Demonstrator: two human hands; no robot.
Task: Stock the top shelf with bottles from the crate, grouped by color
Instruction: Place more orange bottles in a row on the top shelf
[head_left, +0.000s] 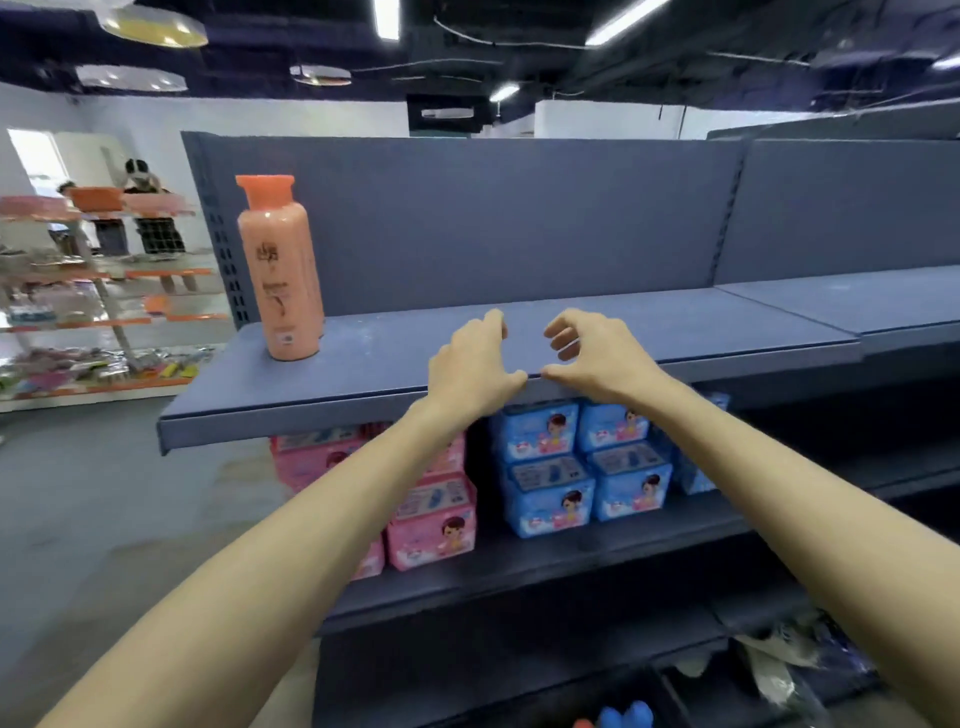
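Shelving fills the view, and its top shelf (597, 332) is nearly bare: only one orange bottle (280, 275) stands upright at the far left end, probably to begin the orange group from that side. On the lower shelf (545, 566) sit pink boxes (434, 525) on the left and blue boxes (553, 501) on the right, already separated by color. Both arms reach to the near edge of the top shelf. The left hand (475, 364) and the right hand (597, 358) are close together, thumbs at the edge; the fingers (563, 338) are loosely curled and half open, holding nothing. At the bottom edge, blue caps (626, 716) show, I think from the crate, which is otherwise hidden.
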